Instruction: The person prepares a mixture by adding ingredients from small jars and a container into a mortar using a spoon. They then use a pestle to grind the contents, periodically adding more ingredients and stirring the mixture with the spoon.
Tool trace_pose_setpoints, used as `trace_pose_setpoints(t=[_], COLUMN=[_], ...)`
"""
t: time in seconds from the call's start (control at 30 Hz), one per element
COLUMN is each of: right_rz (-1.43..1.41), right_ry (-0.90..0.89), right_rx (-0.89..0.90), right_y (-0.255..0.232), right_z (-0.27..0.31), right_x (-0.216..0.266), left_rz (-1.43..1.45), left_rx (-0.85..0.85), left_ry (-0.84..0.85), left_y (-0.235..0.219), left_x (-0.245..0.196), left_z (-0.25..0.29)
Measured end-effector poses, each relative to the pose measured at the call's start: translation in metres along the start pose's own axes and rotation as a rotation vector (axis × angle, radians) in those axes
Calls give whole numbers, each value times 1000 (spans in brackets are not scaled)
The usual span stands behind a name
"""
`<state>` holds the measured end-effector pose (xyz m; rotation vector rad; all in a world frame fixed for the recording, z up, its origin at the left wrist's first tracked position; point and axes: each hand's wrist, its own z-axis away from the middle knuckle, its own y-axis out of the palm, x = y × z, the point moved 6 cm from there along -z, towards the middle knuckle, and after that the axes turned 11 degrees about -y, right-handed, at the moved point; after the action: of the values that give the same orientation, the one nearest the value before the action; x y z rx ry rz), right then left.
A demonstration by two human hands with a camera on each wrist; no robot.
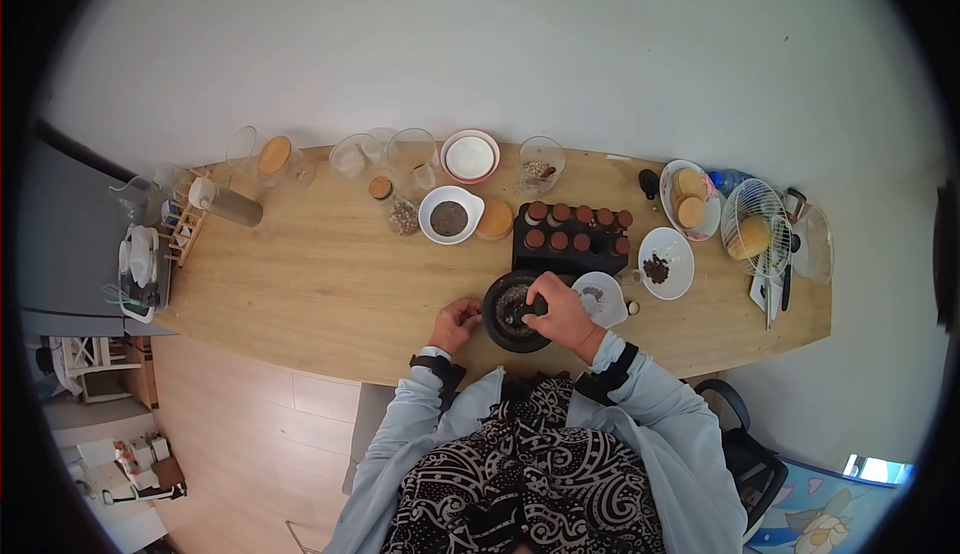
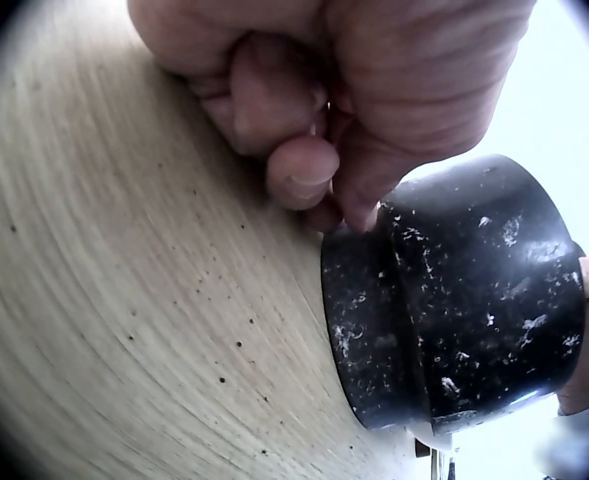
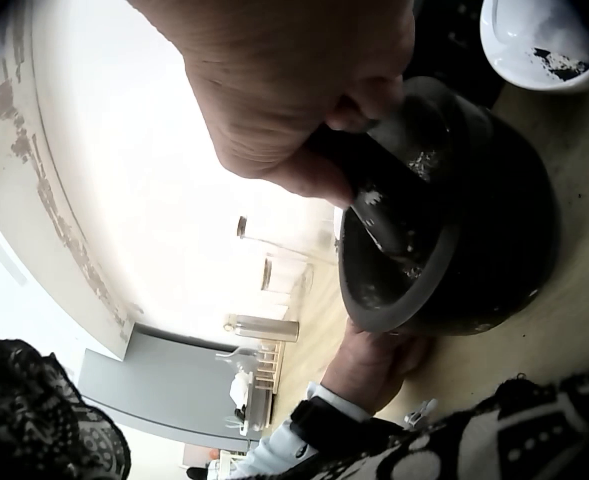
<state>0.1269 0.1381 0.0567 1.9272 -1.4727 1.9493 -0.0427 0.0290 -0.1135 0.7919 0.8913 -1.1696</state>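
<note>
Head view, mortar: the black mortar (image 1: 490, 326) stands upright on the table (image 1: 320, 264), just below the middle of the frame, with crushed material inside.
Head view, right hand: the right hand (image 1: 566, 319) grips the black pestle (image 1: 540, 304) from above; its fingers are curled round it.
Head view, left hand: the left hand (image 1: 456, 325) is at the mortar's left side, fingers curled.
Head view, rack: above the mortar, a black rack (image 1: 517, 254) holds 9 capped bottles (image 1: 583, 213) in 2 rows.
Head view, right of mortar: a white spouted dish (image 1: 612, 314) is beside it; farther right, a white bowl (image 1: 682, 259) holds dark pieces.
Head view, upper middle: a white spouted bowl (image 1: 431, 206) of dark grains lies between a cork-topped jar (image 1: 403, 216) and a round wooden lid (image 1: 495, 219).
Head view, right edge: a wire basket (image 1: 745, 204) stands near a patterned bowl (image 1: 711, 216).
Left wrist view, fingers: at the top of the frame, they are curled and narrow, tips pinching the edge of the mortar's foot.
Left wrist view, mortar: right of centre, pale flecks on its outer wall; dark specks dot the table at lower left.
Right wrist view, fingers: at upper centre, closed round the pestle.
Right wrist view, pestle: it slants down into the mortar, right of centre.
Right wrist view, left hand: at lower centre, touching the mortar's underside region.
</note>
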Motion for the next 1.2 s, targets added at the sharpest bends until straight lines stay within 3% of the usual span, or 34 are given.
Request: trace_pose_setpoints(t=[0.13,0.2,0.23,0.3,0.4,0.53,0.6,0.7,0.83,0.9,1.03,1.1,1.13,1.2], right_rz=[94,107,101,86,125,215,151,75,199,187,106,132,137,184], right_ry=[95,45,48,-57,5,23,-89,-80,-31,-66,-118,44,38,-39], right_rx=[131,-32,-24,58,189,113,53,184,176,49,139,245,248,51], right_y=[-8,-11,-6,4,0,-1,6,3,-3,0,2,-5,-5,-8], right_z=[-9,-13,-9,-4,-2,-8,-7,-5,-8,-9,-5,-7,-9,-14], right_x=[-4,3,3,8,13,10,13,15,13,19,25,14,13,15], left_rz=[23,-141,-138,-168,-225,-230,-182,-172,-224,-179,-217,-158,-154,-179], left_rx=[-18,-112,-116,-104,-94,-92,-69,-75,-84,-103,-84,-118,-123,-119], left_ry=[3,102,93,67,34,130,107,71,78,114,77,184,189,158], left_y=[2,0,-1,-1,-3,-3,-1,-1,-3,-2,-2,0,0,-2], left_x=[-1,-23,-24,-31,-26,-34,-34,-31,-27,-24,-20,-32,-29,-20], left_z=[-3,7,11,12,11,13,14,14,10,11,11,14,12,8])
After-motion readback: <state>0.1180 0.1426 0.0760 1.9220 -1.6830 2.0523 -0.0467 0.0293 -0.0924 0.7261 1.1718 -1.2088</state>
